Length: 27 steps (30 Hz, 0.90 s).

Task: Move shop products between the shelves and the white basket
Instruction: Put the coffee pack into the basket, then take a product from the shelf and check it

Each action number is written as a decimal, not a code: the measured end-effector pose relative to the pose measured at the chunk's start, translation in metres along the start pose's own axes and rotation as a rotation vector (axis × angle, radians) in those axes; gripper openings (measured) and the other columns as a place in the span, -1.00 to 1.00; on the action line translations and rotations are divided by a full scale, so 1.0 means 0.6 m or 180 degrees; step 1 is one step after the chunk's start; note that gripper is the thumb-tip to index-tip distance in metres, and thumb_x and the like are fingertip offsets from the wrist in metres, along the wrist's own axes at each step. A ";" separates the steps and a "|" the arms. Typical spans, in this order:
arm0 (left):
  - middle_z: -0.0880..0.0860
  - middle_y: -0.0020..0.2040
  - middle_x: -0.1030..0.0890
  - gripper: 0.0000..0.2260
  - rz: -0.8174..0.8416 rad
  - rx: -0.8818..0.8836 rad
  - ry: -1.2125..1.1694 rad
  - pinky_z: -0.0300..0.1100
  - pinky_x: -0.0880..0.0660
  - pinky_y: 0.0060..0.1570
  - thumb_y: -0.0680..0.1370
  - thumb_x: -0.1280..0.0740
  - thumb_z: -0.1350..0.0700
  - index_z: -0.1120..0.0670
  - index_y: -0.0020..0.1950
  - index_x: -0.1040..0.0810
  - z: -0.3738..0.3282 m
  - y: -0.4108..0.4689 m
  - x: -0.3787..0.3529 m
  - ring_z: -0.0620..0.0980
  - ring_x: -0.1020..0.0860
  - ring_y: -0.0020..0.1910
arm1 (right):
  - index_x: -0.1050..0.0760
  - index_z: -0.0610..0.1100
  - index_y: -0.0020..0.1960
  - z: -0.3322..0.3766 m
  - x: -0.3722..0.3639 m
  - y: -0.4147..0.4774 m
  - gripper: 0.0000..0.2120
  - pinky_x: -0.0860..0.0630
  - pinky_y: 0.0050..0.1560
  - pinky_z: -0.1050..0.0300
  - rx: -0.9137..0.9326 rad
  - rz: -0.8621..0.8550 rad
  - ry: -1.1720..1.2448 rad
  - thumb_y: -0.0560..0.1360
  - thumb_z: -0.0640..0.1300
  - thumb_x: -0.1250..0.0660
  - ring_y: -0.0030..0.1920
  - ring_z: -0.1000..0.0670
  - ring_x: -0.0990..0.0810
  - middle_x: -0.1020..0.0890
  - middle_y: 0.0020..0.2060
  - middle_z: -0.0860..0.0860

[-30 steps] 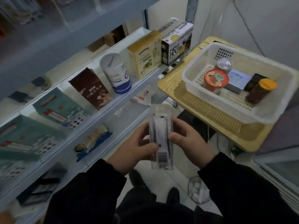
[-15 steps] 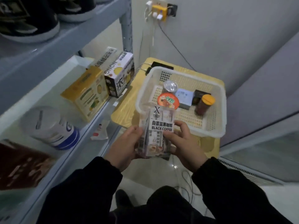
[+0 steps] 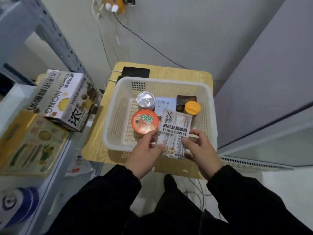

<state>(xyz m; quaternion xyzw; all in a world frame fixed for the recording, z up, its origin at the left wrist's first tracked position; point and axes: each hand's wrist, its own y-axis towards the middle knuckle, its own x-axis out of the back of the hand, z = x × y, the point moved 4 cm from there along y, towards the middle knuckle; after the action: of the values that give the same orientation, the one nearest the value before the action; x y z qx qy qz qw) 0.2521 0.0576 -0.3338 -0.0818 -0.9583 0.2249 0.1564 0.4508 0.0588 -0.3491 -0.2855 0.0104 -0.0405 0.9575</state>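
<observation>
Two hands hold one clear packet of black coffee [image 3: 175,133] over the near edge of the white basket [image 3: 159,82]. The left hand [image 3: 144,155] pinches the packet's left side, with the thumb on top and the fingers tucked under. The right hand [image 3: 199,150] pinches the right side the same way. Both hands are closed on the packet. From the left hand, the packet lies toward 2 o'clock. From the right hand, it lies toward 10 o'clock. The packet's top end pokes up toward 12 o'clock, over the inside of the basket. Its white label reads BLACK COFFEE. Thin stick sachets show through the clear wrap.

Inside the basket, a round tub with an orange lid [image 3: 145,121] sits at 9 o'clock from the packet, just beside it. A silver can [image 3: 145,100] stands at 11 o'clock. A pale blue box [image 3: 165,103] lies at 12 o'clock. A jar with a yellow lid [image 3: 192,108] and a dark box [image 3: 185,100] sit at 1 o'clock.

The basket rests on a small wooden table [image 3: 194,75]. A black device [image 3: 136,72] lies on the table at the far edge, behind the basket.

On the shelf [image 3: 55,163] at 9 o'clock stand a black and white carton [image 3: 64,100] and a yellow box [image 3: 30,141]. A blue and white tub [image 3: 18,204] is blurred at the low left. Black sleeves [image 3: 105,197] cover both arms.
</observation>
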 end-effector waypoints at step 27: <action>0.07 0.16 -0.53 -0.77 0.0123 0.0647 0.2860 -0.09 -0.40 -0.10 0.64 -0.22 -0.01 0.02 0.26 -0.47 0.059 0.175 -0.089 0.09 -0.56 0.05 | -0.14 0.11 0.61 -0.051 0.013 0.214 -0.31 -0.56 -0.20 0.10 -0.0426 0.1069 -0.2162 0.58 -0.24 -0.30 -0.11 -0.07 -0.68 -0.67 -0.04 -0.03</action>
<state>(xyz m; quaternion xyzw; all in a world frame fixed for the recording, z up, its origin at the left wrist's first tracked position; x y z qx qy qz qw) 0.2992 0.1239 -0.4261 -0.1732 -0.7668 0.2629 0.5594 0.4664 0.1481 -0.4451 -0.3389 -0.2581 0.2145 0.8789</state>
